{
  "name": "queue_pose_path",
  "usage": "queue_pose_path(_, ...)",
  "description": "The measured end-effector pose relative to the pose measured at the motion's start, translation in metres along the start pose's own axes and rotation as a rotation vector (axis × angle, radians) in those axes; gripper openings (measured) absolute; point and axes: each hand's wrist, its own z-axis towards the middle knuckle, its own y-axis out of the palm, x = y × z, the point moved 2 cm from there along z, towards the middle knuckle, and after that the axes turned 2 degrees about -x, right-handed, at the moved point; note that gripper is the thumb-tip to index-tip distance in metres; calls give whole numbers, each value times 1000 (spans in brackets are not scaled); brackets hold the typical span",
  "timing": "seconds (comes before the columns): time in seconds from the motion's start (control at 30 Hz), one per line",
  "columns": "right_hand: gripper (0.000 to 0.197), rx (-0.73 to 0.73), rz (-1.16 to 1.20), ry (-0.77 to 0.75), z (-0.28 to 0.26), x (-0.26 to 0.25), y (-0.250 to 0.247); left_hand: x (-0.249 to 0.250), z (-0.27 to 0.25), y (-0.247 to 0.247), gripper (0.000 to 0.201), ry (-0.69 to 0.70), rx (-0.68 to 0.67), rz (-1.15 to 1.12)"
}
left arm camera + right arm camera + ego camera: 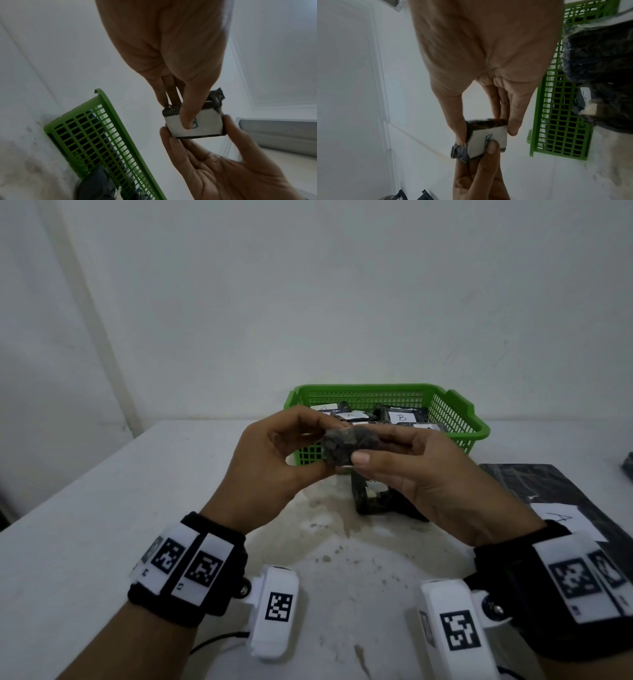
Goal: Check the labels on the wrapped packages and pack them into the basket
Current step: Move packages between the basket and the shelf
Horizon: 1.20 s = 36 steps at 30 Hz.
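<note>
Both my hands hold a small dark wrapped package (342, 446) in the air in front of the green basket (474, 419). My left hand (320, 448) pinches its left side and my right hand (370, 446) pinches its right side. In the left wrist view the left hand (179, 115) has its thumb on the package's white label (205, 128), covering part of the blue handwritten letter. The right wrist view shows my right hand (487, 134) gripping the package (479, 143) between thumb and fingers. Several labelled packages (400, 416) lie in the basket.
Another dark wrapped package (371, 503) lies on the white table under my hands. A large flat dark package (548, 491) with an "A" label lies at the right. A dark object (628, 467) shows at the far right edge. The basket (106, 102) (539, 108) stands against the wall.
</note>
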Motion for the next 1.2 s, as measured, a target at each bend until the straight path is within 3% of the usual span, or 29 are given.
queue_pose_path(0.3, 59, 24, -19, -44, 1, 3, 4, 3, -2, 5, 33, 2, -30, 32)
queue_pose_path(0.43, 71, 56, -55, -123, -2, -4, 0, 0, -2, 2, 71, -124, -76, -38)
queue_pose_path(0.5, 74, 62, -80, -135, -3, -4, -2, 0, -2, 3, 81, -205, -110, -91)
queue_pose_path(0.77, 79, -14, 47, -6, 1, 3, -1, 1, -1, 1, 70, -181, -67, -61)
queue_pose_path(0.97, 50, 92, -38, -107, 0, 2, -1, 2, -3, 5, 84, -211, -127, -121)
queue_pose_path(1.1, 56, 60, 0, -121, -1, 2, 1, 0, -2, 3, 57, -202, -41, -80)
queue_pose_path(1.2, 59, 85, 57, -27, 2, 4, 3, 0, -2, 1, 47, -125, -11, -12)
